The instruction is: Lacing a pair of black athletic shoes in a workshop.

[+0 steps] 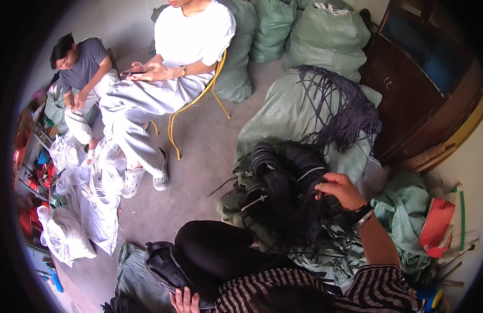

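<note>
At the lower left, my left hand point(185, 300) is closed around the end of a black shoe point(165, 263), which rests against my bent knee. My right hand point(341, 191) reaches over a dark heap with thumb and fingers pinched together on thin dark shoelaces point(315, 208). Beside it lie several black shoes point(272, 169), piled on green woven sacking; some have pale bands around them. A big tangle of dark grey laces point(351, 115) hangs over a pale green sack point(272, 107) beyond the pile. Where each strand ends is hard to make out.
A person in white point(194, 31) sits on a yellow-framed chair point(173, 130); another in grey point(87, 62) sits behind at left. White plastic bags point(98, 208) lie below them. Full green sacks point(327, 39) stand at the back, near a brown door point(408, 88). A red box point(437, 227) is at right.
</note>
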`<state>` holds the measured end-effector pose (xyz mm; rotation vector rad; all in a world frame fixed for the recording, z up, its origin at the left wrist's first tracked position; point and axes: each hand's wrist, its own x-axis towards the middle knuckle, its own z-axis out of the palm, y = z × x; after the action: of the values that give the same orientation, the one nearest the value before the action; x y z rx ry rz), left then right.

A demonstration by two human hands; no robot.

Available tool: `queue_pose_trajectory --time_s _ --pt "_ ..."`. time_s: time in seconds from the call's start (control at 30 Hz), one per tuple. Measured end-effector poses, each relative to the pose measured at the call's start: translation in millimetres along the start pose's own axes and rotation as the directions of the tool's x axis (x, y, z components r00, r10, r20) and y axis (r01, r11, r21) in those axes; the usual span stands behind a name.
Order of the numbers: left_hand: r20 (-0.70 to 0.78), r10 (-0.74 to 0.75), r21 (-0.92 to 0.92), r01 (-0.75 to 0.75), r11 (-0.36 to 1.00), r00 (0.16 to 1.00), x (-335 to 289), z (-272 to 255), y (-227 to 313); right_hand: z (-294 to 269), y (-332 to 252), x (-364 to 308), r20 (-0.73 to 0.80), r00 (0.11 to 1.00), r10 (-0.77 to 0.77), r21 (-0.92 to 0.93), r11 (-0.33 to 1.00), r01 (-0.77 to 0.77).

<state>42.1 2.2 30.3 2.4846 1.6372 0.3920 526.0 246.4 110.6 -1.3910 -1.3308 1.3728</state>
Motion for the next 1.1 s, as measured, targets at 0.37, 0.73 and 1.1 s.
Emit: queue_pose_trajectory --time_s 0.37,0.73,1.1 --pt "0.130 0.034 -0.130 -0.017 0.991 0.991 24.5 -75.1 3.8 28.8 -155.0 -11.3 0.034 0.981 -0.192 0.201 0.963 0.181" --pt "0.099 -0.313 -0.716 0.286 0.636 0.945 52.1 -190.2 -14.7 108.8 -263.0 13.7 0.560 0.796 -0.230 -0.002 0.960 0.280" --pt "-0.076 -0.267 -0.832 0.086 0.548 0.961 151.6 -225.3 3.8 249.6 -285.0 41.5 0.948 0.290 -0.132 -0.162 0.584 0.796"
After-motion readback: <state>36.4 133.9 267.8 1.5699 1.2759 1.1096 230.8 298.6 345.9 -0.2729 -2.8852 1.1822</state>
